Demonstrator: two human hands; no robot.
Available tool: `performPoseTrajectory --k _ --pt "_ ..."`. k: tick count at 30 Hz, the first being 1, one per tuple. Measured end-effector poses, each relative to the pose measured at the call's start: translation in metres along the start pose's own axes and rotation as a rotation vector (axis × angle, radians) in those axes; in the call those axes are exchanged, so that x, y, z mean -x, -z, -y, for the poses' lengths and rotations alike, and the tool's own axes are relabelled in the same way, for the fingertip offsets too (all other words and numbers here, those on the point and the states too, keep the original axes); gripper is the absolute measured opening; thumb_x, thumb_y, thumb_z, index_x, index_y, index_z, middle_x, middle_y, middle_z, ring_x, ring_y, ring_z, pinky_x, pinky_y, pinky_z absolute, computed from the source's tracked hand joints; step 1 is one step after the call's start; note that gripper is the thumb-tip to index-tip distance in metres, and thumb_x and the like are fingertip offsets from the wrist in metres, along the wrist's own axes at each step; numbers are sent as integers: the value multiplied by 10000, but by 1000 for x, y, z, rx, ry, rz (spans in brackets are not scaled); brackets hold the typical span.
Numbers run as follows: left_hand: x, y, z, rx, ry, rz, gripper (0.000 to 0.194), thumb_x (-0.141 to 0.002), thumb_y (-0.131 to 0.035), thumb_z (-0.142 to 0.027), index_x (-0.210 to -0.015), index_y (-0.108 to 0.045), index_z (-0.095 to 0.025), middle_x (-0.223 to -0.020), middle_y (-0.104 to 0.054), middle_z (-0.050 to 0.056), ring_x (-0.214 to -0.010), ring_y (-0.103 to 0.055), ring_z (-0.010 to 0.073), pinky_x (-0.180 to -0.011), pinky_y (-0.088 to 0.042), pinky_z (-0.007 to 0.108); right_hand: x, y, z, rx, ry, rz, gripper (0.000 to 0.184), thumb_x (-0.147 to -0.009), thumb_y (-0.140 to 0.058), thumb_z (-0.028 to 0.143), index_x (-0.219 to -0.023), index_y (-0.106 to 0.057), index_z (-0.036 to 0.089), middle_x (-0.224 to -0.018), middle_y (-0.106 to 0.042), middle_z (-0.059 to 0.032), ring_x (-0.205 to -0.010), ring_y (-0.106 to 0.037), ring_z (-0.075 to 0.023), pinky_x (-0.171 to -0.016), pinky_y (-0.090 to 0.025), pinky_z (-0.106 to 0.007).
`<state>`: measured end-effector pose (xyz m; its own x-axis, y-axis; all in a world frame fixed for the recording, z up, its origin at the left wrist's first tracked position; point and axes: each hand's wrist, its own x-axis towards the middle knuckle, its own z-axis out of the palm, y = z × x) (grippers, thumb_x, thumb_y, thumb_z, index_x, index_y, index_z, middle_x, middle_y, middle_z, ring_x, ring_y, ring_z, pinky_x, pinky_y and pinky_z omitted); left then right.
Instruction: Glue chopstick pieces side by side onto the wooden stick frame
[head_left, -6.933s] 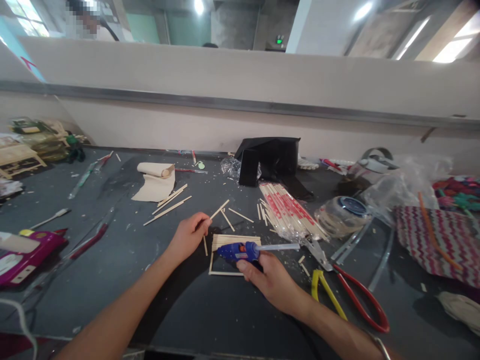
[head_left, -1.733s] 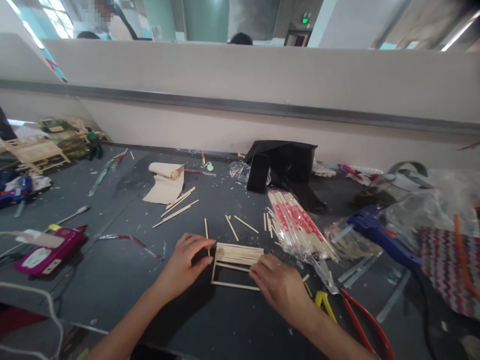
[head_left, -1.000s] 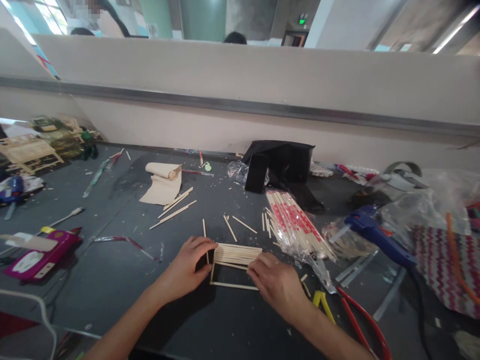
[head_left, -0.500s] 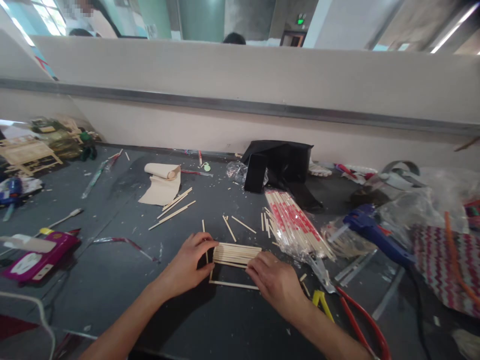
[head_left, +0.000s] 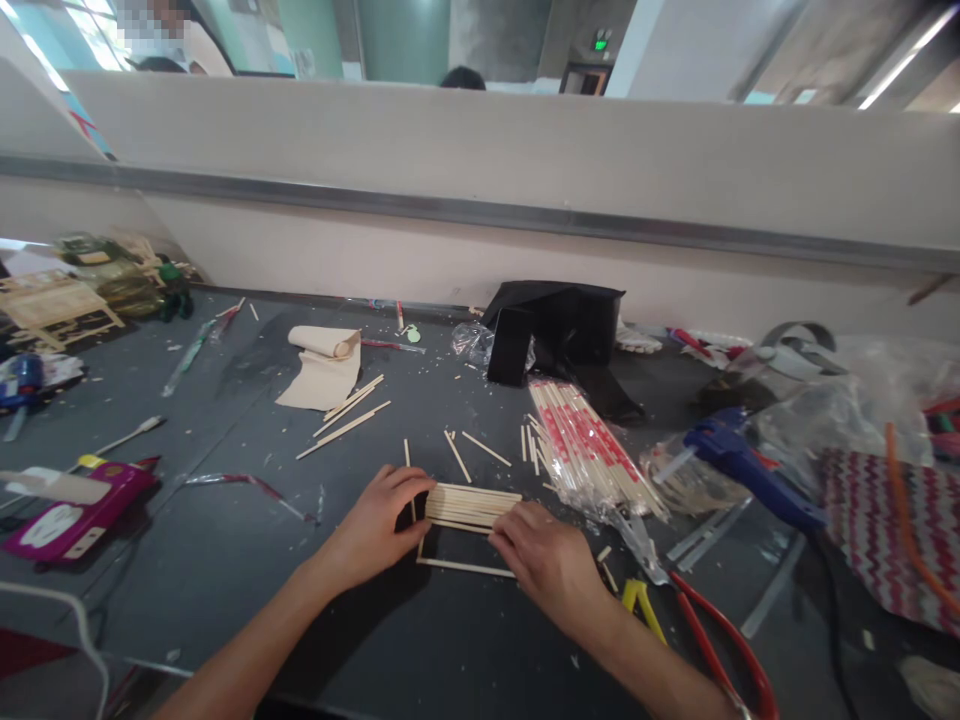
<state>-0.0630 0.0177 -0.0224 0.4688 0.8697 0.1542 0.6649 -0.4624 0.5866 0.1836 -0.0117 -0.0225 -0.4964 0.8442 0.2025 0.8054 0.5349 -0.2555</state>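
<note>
A small frame of thin wooden sticks (head_left: 472,505) lies on the dark table between my hands, with several sticks side by side across its upper part and a gap above its lowest stick (head_left: 469,568). My left hand (head_left: 386,515) grips the left end, thumb and fingers on the stick ends. At the right end, my right hand (head_left: 544,550) pinches the sticks near the lower edge of the row, its fingers hiding the right side of the frame. One loose stick (head_left: 407,453) stands out just beyond my left fingers.
Loose sticks (head_left: 345,430) and a rolled cloth (head_left: 326,365) lie beyond my hands. To the right are bagged chopsticks (head_left: 592,440), red-handled pliers (head_left: 712,630) and a blue glue gun (head_left: 750,470). A phone (head_left: 511,346) leans at the back; a magenta box (head_left: 94,510) sits left.
Both hands keep their hold on the stick frame. Apart from a very slight shift of the whole view, nothing on the table has visibly moved.
</note>
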Motion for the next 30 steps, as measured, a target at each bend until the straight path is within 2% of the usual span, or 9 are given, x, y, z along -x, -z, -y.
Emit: performPoseTrajectory --k 7,13,17,22,27,30 --pt "-1 1 -1 -38 -12 20 346 -792 -588 -161 -1130 -569 -232 -1149 -600 58 -1044 -545 210 -940 -431 408 1 7 -6 -72 -35 -36 138 -929 -491 231 -838 -592 206 -815 -629 -26 -810 -602 -172 -686 -428 -261" --pt "2 21 7 -51 24 -39 313 -846 -535 -239 -1156 -563 -215 -1178 -589 80 -1093 -542 219 -943 -448 398 17 29 -25 -120 -112 -117 137 -926 -492 261 -896 -615 208 -807 -637 -20 -743 -617 -159 -675 -438 -261" --pt "1 31 10 -89 72 -44 304 -869 -502 -300 -1153 -570 -213 -1189 -585 86 -1118 -537 230 -975 -428 422 27 36 -34 -156 -190 -94 124 -907 -515 278 -908 -618 209 -827 -651 -21 -740 -632 -160 -650 -456 -254" --pt "-6 18 -2 -88 8 50 422 -835 -559 -276 -1251 -510 -226 -1308 -524 79 -1215 -461 245 -1026 -389 441 27 30 -34 -207 -275 -60 123 -880 -553 251 -972 -616 199 -849 -647 -28 -755 -628 -167 -675 -470 -269" --pt "-10 3 -9 -93 -43 132 586 -787 -637 -299 -1332 -434 -225 -1379 -471 84 -1268 -404 260 -1068 -331 461 19 23 -32 -226 -271 64 283 -837 -620 250 -1113 -587 198 -892 -633 -31 -761 -608 -170 -675 -464 -276" --pt "-11 -2 -8 -100 -35 139 575 -782 -646 -300 -1316 -450 -224 -1358 -494 80 -1247 -418 260 -1043 -353 463 14 21 -32 -261 -272 114 321 -829 -631 244 -1142 -578 199 -882 -621 -21 -732 -589 -158 -660 -452 -266"
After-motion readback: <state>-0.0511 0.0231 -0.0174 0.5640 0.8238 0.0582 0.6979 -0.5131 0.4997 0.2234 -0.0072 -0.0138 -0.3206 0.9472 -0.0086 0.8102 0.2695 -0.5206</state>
